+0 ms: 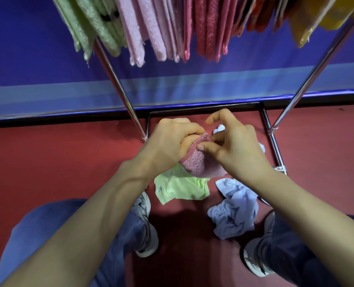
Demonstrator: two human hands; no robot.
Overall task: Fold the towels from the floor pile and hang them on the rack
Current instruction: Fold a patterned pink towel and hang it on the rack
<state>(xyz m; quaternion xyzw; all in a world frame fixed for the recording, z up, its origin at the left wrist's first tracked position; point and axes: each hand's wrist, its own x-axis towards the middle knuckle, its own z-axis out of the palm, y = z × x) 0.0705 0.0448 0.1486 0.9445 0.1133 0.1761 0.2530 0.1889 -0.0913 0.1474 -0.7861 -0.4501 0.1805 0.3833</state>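
- head view: a person stands over the rack [118, 79], both hands meeting on a small pink towel [201, 164] held above the red floor [48, 162], in front of the rack's base bars.
- the left hand [172, 141] has its grip curled round the towel's upper edge; the right hand [234, 146] pinches the same edge between thumb and fingers, seemingly matching corners for a fold.
- the rest of the pink towel hangs bunched below the two grips, so the fold looks only begun.
- the floor pile lies beneath: a green towel [182, 189] spread just under the pink one, a crumpled pale blue towel [236, 210] beside it, between the person's shoes [147, 224].
- overhead, the hung towels [143, 27] are packed close together in green, pink, red and orange.
- risks from here: the pinch is on a thin hem, and a slip of either grip would drop a corner and undo the fold.
- corners matched unevenly would leave a lopsided fold that may slide off the bar.
- the rack is crowded, so pushing another towel in could drag a neighbour down.
- loose towels lie by the feet, and a step could catch or soil them.
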